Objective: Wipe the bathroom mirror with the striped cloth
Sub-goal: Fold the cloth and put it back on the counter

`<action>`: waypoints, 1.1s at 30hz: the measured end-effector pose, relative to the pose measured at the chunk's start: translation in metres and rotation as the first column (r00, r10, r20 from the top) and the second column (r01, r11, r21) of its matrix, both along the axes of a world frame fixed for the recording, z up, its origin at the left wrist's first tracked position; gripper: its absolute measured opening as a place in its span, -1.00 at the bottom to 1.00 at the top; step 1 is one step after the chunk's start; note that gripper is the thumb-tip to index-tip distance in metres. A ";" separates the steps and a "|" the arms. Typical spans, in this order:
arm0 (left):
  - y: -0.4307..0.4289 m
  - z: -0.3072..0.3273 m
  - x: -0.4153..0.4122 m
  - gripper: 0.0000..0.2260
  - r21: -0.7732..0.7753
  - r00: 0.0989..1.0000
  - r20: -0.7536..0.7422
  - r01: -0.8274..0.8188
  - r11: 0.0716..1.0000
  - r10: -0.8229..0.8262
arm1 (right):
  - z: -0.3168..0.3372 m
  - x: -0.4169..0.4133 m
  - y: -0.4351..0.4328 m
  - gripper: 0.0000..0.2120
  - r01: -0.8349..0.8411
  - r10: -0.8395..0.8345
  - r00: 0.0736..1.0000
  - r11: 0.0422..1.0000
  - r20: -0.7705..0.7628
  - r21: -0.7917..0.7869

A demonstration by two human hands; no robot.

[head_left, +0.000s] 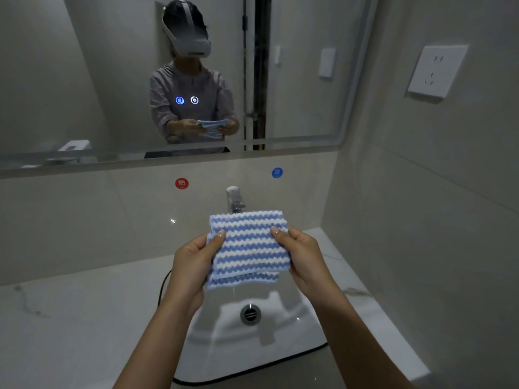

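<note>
both hands, left hand [193, 256] and right hand [302, 254], pinch a folded striped cloth [250, 248] at frame centre, below the bathroom mirror [84, 80], above the sink [280, 332].

Both hands gripping striped cloth [250, 245] (folded), above sink [280, 346]

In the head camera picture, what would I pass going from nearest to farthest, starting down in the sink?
sink drain → striped cloth, held at its sides by the left hand and right hand → faucet → mirror
</note>
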State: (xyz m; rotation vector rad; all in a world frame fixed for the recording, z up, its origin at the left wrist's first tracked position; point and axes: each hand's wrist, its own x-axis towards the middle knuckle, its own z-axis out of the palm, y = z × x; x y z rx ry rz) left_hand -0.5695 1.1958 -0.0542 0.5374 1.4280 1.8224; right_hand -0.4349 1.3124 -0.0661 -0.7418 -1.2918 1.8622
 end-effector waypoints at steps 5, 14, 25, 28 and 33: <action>0.044 -0.011 0.017 -0.83 -0.042 1.000 -0.024 0.009 0.999 -0.010 | -0.013 0.021 0.040 -0.83 0.034 -0.034 0.999 0.999 0.022 -0.015; 0.170 -0.043 0.067 -0.83 -0.138 0.999 0.051 0.019 0.990 -0.012 | -0.048 0.067 0.168 -0.83 0.114 -0.119 0.980 0.993 0.158 0.041; 0.289 -0.097 0.098 -0.89 -0.299 0.998 0.002 -0.057 0.953 0.060 | -0.106 0.085 0.295 -0.85 0.142 -0.135 0.938 0.990 0.320 0.002; 0.309 -0.114 0.098 -0.90 -0.331 0.998 -0.042 -0.057 0.942 0.045 | -0.128 0.082 0.315 -0.91 0.152 -0.147 0.929 0.988 0.341 0.013; 0.342 -0.142 0.086 -0.86 -0.405 0.985 -0.171 -0.055 0.913 -0.016 | -0.162 0.076 0.343 -0.82 0.194 -0.168 0.917 0.980 0.361 -0.036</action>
